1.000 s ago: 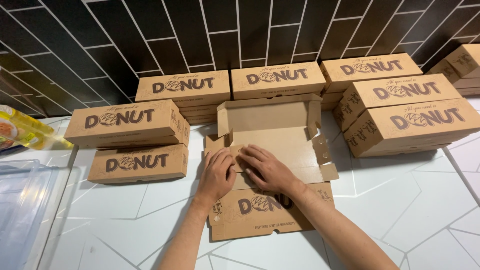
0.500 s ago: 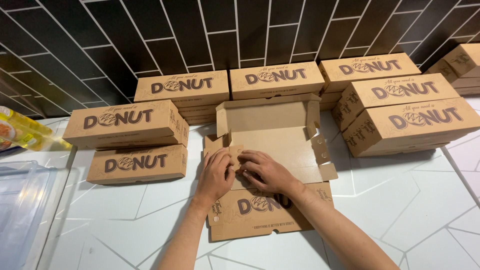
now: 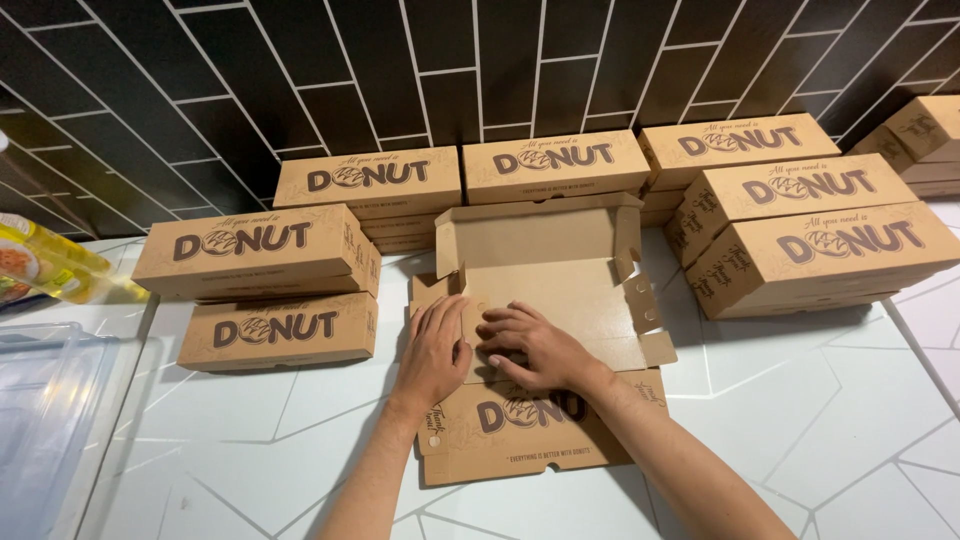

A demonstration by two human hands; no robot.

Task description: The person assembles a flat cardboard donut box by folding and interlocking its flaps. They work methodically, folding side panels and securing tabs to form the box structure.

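A brown cardboard box (image 3: 570,290) lies unfolded and half-assembled on the white counter, its back wall standing and its printed lid flap lying flat toward me. My left hand (image 3: 435,350) presses flat on the box's left side flap. My right hand (image 3: 530,345) rests beside it on the box floor, fingers curled toward the left flap. Neither hand holds anything loose.
Closed brown boxes of the same kind are stacked around: two at the left (image 3: 270,290), several along the black tiled wall (image 3: 555,165), a stack at the right (image 3: 810,240). A clear plastic container (image 3: 40,410) and a yellow bottle (image 3: 45,265) sit far left.
Both hands have stayed on the left part of the open box, shifting slightly; the right hand's fingers have moved a little toward the left flap.
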